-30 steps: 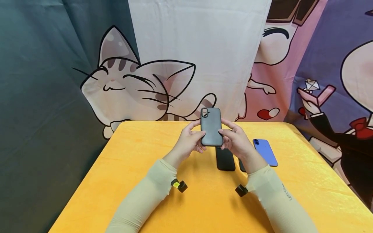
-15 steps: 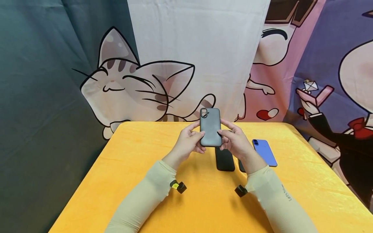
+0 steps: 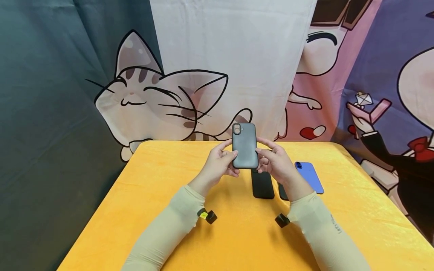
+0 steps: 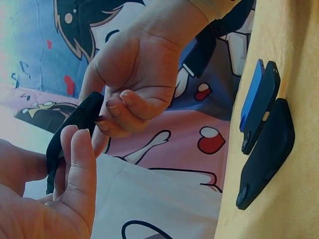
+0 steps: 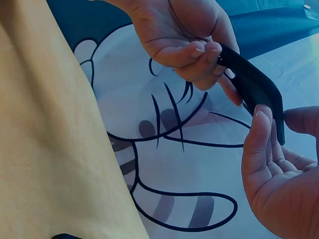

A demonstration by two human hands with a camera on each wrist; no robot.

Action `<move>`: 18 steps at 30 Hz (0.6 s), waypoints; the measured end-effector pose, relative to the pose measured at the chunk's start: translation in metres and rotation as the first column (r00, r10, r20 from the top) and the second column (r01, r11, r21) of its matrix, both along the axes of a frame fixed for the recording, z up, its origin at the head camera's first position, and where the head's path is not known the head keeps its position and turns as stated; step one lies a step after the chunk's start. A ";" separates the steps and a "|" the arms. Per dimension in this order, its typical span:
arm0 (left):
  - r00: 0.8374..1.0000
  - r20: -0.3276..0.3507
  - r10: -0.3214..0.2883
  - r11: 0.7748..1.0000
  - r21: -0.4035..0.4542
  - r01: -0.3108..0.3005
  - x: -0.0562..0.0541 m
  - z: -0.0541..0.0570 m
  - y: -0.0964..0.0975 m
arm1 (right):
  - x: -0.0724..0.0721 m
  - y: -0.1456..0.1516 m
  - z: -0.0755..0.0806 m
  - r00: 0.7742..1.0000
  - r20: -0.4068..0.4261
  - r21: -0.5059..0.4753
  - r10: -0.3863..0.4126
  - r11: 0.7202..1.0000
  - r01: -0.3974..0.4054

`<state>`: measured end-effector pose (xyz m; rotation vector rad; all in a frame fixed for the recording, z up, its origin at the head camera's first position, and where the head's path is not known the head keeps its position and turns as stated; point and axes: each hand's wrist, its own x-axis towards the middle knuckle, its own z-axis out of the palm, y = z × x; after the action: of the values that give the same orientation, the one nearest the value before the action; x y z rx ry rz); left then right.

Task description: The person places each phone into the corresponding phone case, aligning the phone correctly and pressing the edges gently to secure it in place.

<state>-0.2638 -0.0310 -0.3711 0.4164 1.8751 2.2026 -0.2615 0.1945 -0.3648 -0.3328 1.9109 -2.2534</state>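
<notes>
Both hands hold up a dark phone case (image 3: 245, 146), its back toward the head camera. Background shows through its camera cutout at the upper left corner. My left hand (image 3: 218, 162) pinches the left edge, thumb on the back and fingers at the side and behind. On the opposite edge, my right hand (image 3: 274, 162) grips with its thumb on the back. Seen edge-on in the left wrist view, the case (image 4: 75, 119) lies between both hands; the right wrist view also shows the case (image 5: 254, 84) from its side. Its inner face is mostly hidden.
A black phone or case (image 3: 263, 186) lies on the yellow table (image 3: 237, 233) below the hands. Right of it, another dark one (image 3: 282, 192) is partly hidden by the right wrist. A blue phone (image 3: 310, 177) lies farther right. Behind the table hangs a printed curtain (image 3: 237, 37).
The phone case has risen slightly and tilted a little in the hands. Both hands keep their grip and stay in nearly the same place. The items on the table have not moved.
</notes>
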 end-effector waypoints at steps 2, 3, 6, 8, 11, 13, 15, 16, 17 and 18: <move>1.000 0.001 0.003 1.000 0.002 -0.003 0.000 0.002 0.000 | -0.001 0.002 0.002 1.000 -0.008 0.005 -0.004 1.000 0.004; 1.000 0.002 0.004 1.000 0.004 -0.004 0.001 0.002 0.000 | -0.001 0.004 0.003 1.000 -0.011 0.007 -0.003 1.000 0.004; 1.000 0.002 0.006 1.000 0.008 -0.006 0.001 0.004 -0.001 | -0.004 0.010 0.007 1.000 -0.025 0.027 0.000 1.000 0.000; 1.000 0.000 0.008 1.000 0.011 -0.008 0.001 0.004 -0.001 | -0.007 0.015 0.010 0.999 -0.032 0.047 0.002 0.999 0.000; 1.000 -0.004 0.013 1.000 0.011 -0.013 0.000 0.004 -0.002 | -0.012 0.024 0.015 1.000 -0.026 0.088 0.002 0.996 0.000; 1.000 -0.004 0.016 1.000 0.012 -0.016 0.000 0.005 -0.003 | -0.016 0.032 0.017 1.000 -0.017 0.111 0.009 0.994 -0.008; 1.000 -0.006 0.017 1.000 0.013 -0.017 0.000 0.005 -0.004 | -0.019 0.042 0.020 1.000 -0.008 0.144 0.012 0.990 -0.011; 1.000 -0.006 0.016 1.000 0.014 -0.016 0.000 0.006 -0.004 | -0.021 0.048 0.021 1.000 -0.007 0.161 0.013 0.987 -0.011; 1.000 -0.006 0.015 1.000 0.015 -0.015 0.000 0.006 -0.005 | -0.024 0.054 0.022 1.000 -0.008 0.182 0.014 0.983 -0.012; 1.000 -0.007 0.016 1.000 0.018 -0.015 0.001 0.006 -0.005 | -0.025 0.060 0.024 1.000 -0.010 0.206 0.011 0.979 -0.008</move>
<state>-0.2632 -0.0362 -0.3647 0.4145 1.8699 2.2320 -0.2867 0.2542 -0.3406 -0.3242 2.1196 -2.0270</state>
